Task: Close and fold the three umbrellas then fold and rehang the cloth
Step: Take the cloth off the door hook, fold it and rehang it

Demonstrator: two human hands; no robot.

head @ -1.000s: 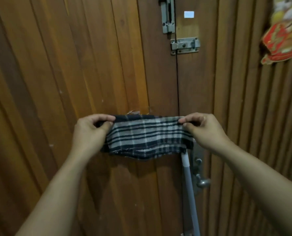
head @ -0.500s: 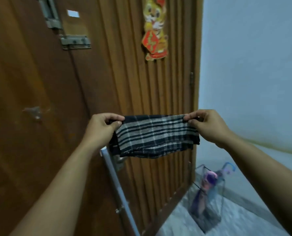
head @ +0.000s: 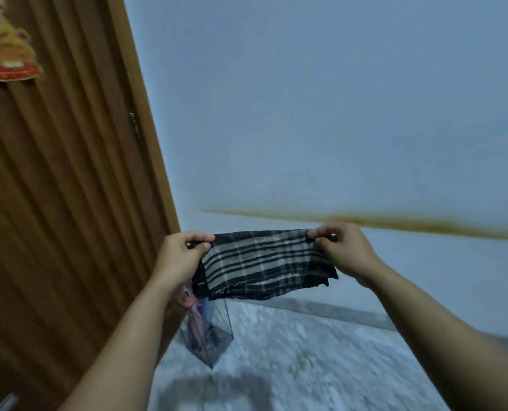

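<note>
A person is holding a folded plaid cloth stretched out in the air between both hands, at about the middle of the view and in front of a pale blue wall. The left hand is pinching the cloth's upper left corner, thumb on the near side and the other fingers curled over the top edge, so the grip is closed tight on the fabric. The right hand is pinching the upper right corner in the same manner, with its fingertips bunched together on the folded edge. The cloth, dark with pale checked stripes, is hanging down from this top edge in several layers, and its lower edge is sagging slightly, with the layers showing unevenly at the right. Below the cloth and partly hidden by it, a wire basket is standing on the grey marbled floor near the corner where the wall meets a brown wooden door; inside it, closed umbrellas are standing upright, though how many cannot be told. A red and gold decoration is hanging on the door at the upper left. A long brownish stain is running across the wall just behind the hands.
</note>
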